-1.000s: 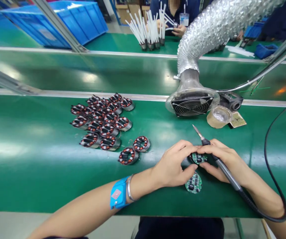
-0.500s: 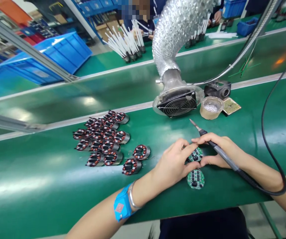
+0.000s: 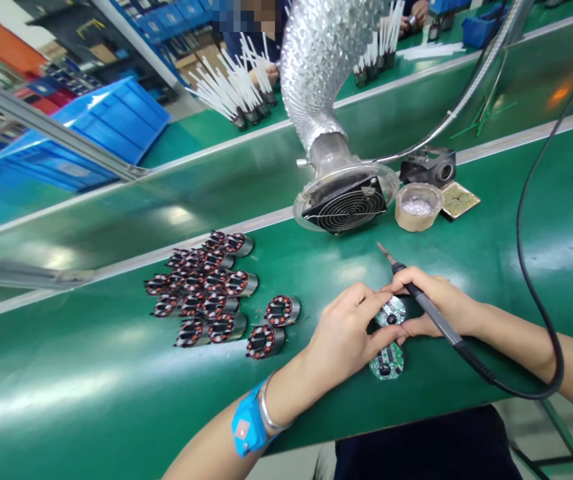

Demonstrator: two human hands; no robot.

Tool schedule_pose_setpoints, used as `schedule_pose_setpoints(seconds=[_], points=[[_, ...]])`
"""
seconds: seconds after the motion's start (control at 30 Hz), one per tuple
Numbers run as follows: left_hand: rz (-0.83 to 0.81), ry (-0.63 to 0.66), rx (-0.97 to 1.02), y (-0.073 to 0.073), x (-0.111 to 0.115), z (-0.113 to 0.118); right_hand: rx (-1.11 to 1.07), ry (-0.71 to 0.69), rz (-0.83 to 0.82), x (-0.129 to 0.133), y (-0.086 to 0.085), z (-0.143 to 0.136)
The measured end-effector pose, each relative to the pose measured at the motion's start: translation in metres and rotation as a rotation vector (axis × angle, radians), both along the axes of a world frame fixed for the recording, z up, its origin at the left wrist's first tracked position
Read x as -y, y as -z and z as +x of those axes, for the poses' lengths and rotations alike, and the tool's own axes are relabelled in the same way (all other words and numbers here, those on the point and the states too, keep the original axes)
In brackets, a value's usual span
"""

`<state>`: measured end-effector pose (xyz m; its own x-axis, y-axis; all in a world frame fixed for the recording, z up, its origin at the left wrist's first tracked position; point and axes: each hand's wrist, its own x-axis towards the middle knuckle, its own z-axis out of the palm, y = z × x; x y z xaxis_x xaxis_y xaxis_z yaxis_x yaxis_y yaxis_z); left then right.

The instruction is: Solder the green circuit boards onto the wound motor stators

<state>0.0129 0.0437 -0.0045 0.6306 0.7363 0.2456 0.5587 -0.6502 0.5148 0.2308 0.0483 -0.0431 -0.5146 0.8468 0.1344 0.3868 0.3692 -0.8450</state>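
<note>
A round green circuit board (image 3: 392, 313) is pinched between my two hands. My left hand (image 3: 345, 325) grips its left side with thumb and fingers closed. On the opposite edge lie the thumb and fingertips of my right hand (image 3: 434, 303). A soldering iron (image 3: 436, 317) also rests in that hand, its tip pointing up and left, away from the board. Just below the held board, a second round circuit board (image 3: 387, 365) lies on the green table (image 3: 316, 393), partly covered by my left thumb.
Left of my hands stand several motor stators (image 3: 224, 327) with copper windings. A fume extractor (image 3: 349, 207) hangs ahead. Beside it are a tub (image 3: 415, 217) of silvery bits, a square pad (image 3: 460, 200) and a dark holder (image 3: 429, 168). A black cable (image 3: 521, 233) loops at right. Another person works across.
The view has shifted slightly. The held board has tilted and now catches more light. My left thumb now covers the top of the lower board. Both hands keep their grip.
</note>
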Motion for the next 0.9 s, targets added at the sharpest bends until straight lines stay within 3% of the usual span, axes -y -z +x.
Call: schedule_pose_setpoints(seconds=[0.23,0.57,0.9], points=[[-0.099,0.017,-0.026,-0.004,-0.001,-0.006,-0.01,0.02,-0.003,0.003,-0.003,-0.004],[-0.031,-0.024,0.006,0.008,0.004,-0.003,0.011,0.068,-0.056,0.014,-0.004,-0.009],[-0.067,-0.102,0.072,0.012,0.012,0.004,0.099,0.004,0.237,0.026,-0.001,-0.01]])
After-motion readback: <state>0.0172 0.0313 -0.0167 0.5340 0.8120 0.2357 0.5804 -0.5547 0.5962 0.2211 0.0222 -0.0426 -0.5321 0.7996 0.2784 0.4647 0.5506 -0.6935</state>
